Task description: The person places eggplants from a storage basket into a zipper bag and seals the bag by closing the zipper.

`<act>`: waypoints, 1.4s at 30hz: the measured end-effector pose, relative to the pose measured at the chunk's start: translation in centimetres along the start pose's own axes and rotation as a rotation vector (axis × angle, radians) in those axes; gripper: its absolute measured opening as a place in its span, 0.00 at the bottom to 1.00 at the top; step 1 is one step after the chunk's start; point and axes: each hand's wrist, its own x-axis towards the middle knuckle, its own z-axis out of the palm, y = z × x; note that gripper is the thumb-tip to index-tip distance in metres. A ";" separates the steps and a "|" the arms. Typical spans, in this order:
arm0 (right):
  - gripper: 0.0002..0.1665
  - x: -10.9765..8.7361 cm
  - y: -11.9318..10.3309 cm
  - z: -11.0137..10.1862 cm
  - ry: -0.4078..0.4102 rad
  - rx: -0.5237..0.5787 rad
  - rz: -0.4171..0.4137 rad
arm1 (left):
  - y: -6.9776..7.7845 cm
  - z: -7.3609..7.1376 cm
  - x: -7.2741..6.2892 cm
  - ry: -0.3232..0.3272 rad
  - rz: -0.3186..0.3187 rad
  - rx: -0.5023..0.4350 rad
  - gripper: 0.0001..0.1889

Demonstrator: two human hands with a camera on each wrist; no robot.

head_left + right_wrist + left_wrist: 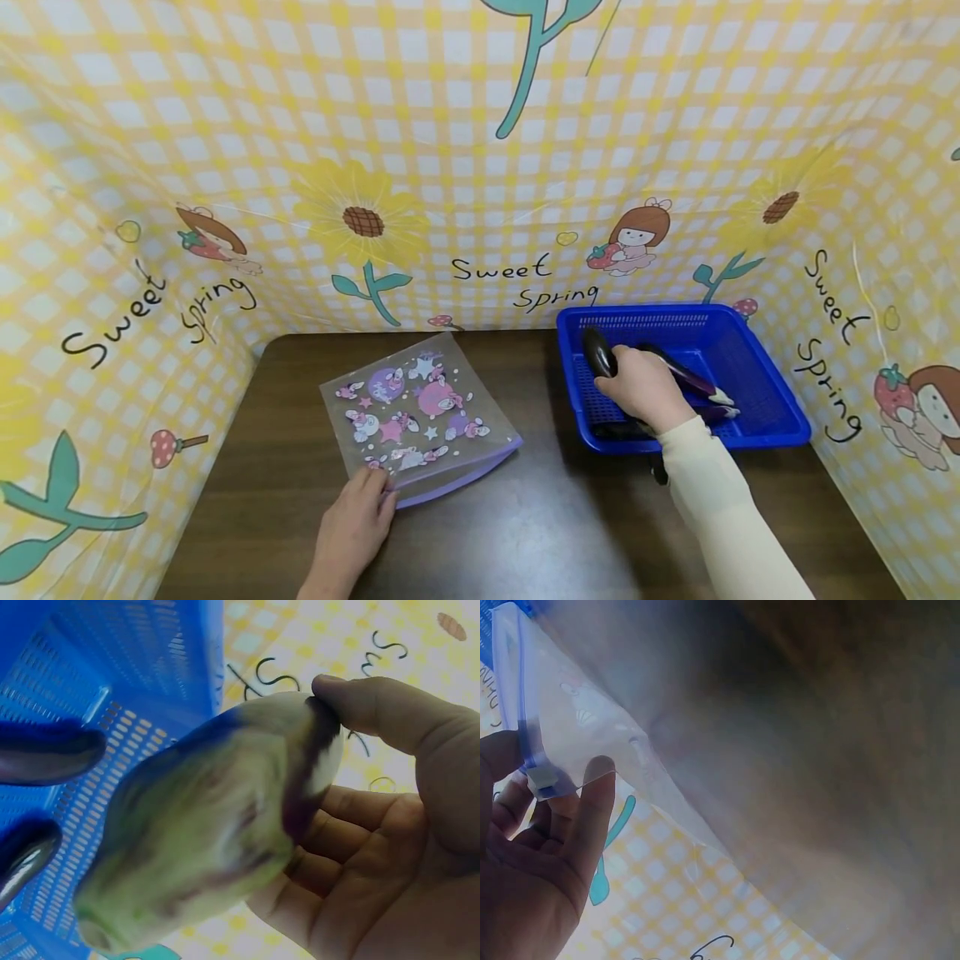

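My right hand (648, 387) grips a dark purple eggplant (598, 350) over the left side of a blue plastic basket (765, 379). In the right wrist view, that eggplant's green stem end (195, 832) points toward the camera, with thumb and fingers around its body. More eggplants (686, 375) lie in the basket, partly hidden by my hand and sleeve. My left hand (352, 525) pinches the near left corner of a clear zip bag (412, 417) printed with cartoon figures. Close to those fingers is the bag's white slider (541, 778), and its purple-edged mouth gapes slightly.
Both the bag and the basket are on a dark brown wooden table (525, 533). A yellow checked cloth (450, 183) with flowers and lettering rises behind the table and along both sides. The basket stands at the back right, near the cloth.
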 end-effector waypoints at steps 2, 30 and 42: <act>0.25 -0.4 -0.3 0.2 0.007 0.003 -0.009 | 0.0 0.0 0.0 0.002 0.003 -0.002 0.14; 0.27 -7.4 -5.2 5.9 0.171 -0.026 -0.183 | 0.8 0.4 -0.1 -0.017 -0.002 0.019 0.12; 0.21 -8.9 -5.6 8.7 0.212 0.022 -0.230 | 0.6 0.8 -0.6 0.063 0.070 0.029 0.14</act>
